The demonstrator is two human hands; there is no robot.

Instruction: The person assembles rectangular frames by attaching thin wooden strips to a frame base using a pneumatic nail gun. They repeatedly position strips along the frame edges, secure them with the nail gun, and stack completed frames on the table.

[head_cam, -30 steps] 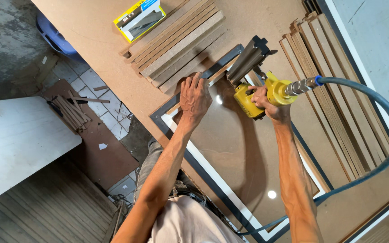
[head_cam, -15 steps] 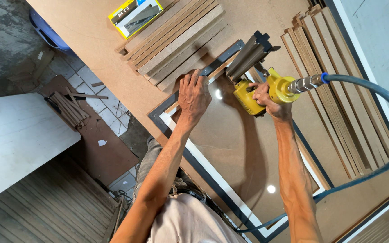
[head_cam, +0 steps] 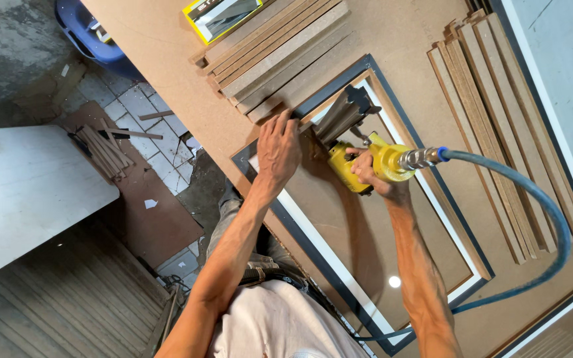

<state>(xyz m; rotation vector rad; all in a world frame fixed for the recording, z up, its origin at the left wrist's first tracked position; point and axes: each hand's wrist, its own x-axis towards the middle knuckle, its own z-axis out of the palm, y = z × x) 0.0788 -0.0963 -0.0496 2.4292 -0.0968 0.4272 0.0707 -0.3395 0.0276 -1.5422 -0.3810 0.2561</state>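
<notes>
two hands, left hand (head_cam: pixel 278 149) flat open on frame backing (head_cam: pixel 339 219), right hand (head_cam: pixel 369 174) gripping yellow nail gun (head_cam: pixel 359 159)

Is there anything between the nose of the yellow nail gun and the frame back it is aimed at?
Nothing visible. The right hand holds the yellow nail gun against the frame; the left hand lies flat beside the nose, not under it.

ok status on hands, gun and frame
Left hand flat on frame. Right hand gripping yellow nail gun, nose near the frame corner. Blue hose trails right. Nothing in the way.
</notes>
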